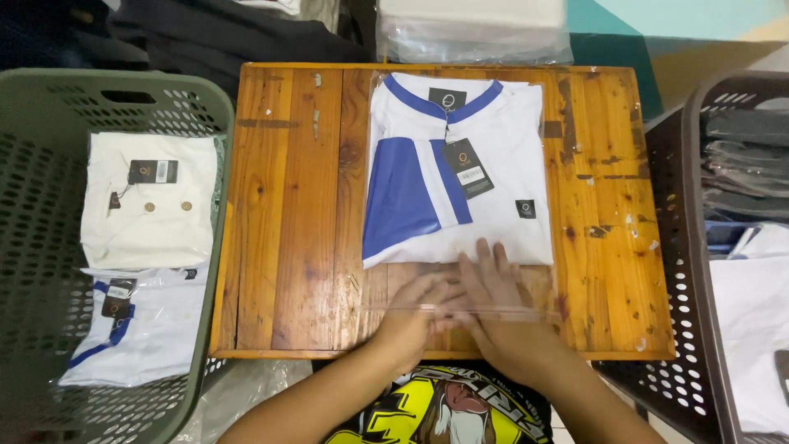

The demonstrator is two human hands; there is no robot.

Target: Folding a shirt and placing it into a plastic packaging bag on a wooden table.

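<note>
You're at the sealing step: the folded white-and-blue shirt (457,173) lies flat in its clear plastic bag (549,271), at twelve o'clock from your hands, mid wooden table (288,205). Your left hand (415,311) and right hand (497,289) rest flat on the glossy open flap, fingers spread, gripping nothing. My read: fold that slick flap squarely, pressing evenly.

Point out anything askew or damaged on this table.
Nothing serious: the folded white-and-blue shirt lies square in its clear bag. Only the wooden table looks worn, with dark scuffs and chipped patches along its right side.
</note>
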